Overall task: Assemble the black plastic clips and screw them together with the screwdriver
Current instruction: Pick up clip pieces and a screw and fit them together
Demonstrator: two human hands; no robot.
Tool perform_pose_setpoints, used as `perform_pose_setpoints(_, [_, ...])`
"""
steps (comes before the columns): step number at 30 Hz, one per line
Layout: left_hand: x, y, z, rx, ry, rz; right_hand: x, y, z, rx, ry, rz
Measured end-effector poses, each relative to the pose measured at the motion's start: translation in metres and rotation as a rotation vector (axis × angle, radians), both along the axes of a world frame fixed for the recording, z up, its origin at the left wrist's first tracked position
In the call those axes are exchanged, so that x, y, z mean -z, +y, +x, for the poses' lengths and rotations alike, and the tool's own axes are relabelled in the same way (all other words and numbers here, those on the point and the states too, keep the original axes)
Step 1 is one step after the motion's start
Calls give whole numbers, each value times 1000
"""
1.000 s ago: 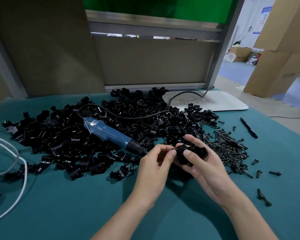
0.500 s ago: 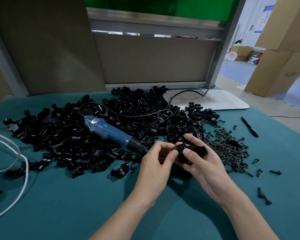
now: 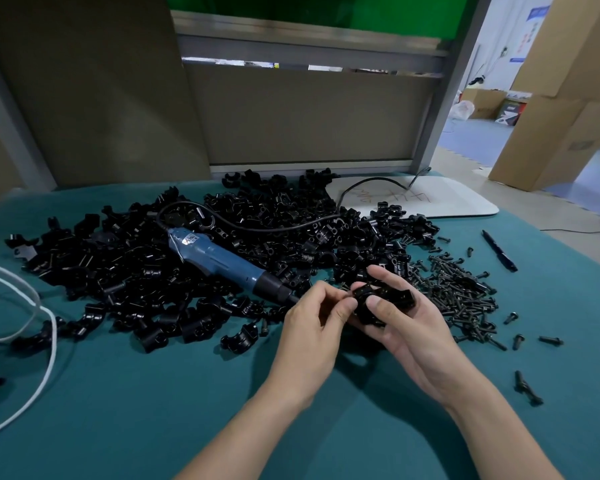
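Observation:
My right hand point(image 3: 409, 336) grips a black clip assembly point(image 3: 383, 301) just above the green table, thumb on its front. My left hand point(image 3: 314, 329) pinches at the assembly's left end with curled fingertips; what it pinches is too small to tell. A big pile of loose black clips point(image 3: 174, 271) spreads across the table behind the hands. The blue electric screwdriver point(image 3: 222, 263) lies on the pile, tip pointing toward my left hand. A heap of black screws point(image 3: 459, 287) lies to the right of the hands.
A black cord point(image 3: 274, 228) runs from the screwdriver over the pile to the back right. A white board point(image 3: 458, 202) lies at the back, a black pen point(image 3: 499, 251) at the right. White cable point(image 3: 47, 327) loops at the left edge. Stray screws point(image 3: 527, 388) lie at right.
Both hands stay together on the clip assembly with only small finger shifts. The view has drifted slightly.

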State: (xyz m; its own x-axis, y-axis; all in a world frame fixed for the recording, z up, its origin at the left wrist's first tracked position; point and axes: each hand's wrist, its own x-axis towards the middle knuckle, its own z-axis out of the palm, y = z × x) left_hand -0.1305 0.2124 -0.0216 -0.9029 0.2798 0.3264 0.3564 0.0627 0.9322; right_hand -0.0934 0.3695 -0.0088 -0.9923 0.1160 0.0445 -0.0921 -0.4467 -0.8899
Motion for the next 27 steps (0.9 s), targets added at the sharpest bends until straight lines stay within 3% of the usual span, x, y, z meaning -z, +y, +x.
perform_pose_setpoints(7, [-2, 2, -1, -32, -113, 104, 0, -1, -1, 21, 33, -17])
perform_pose_setpoints(12, [-3, 1, 0, 1, -49, -72, 1, 2, 0, -1, 46, -12])
perform_pose_setpoints(20, [-13, -2, -11, 112, -191, 21, 1, 3, 0, 12, 47, 30])
perform_pose_setpoints(27, [-9, 1, -12, 61, -152, 64, 3, -1, -3, 15, 34, -6])
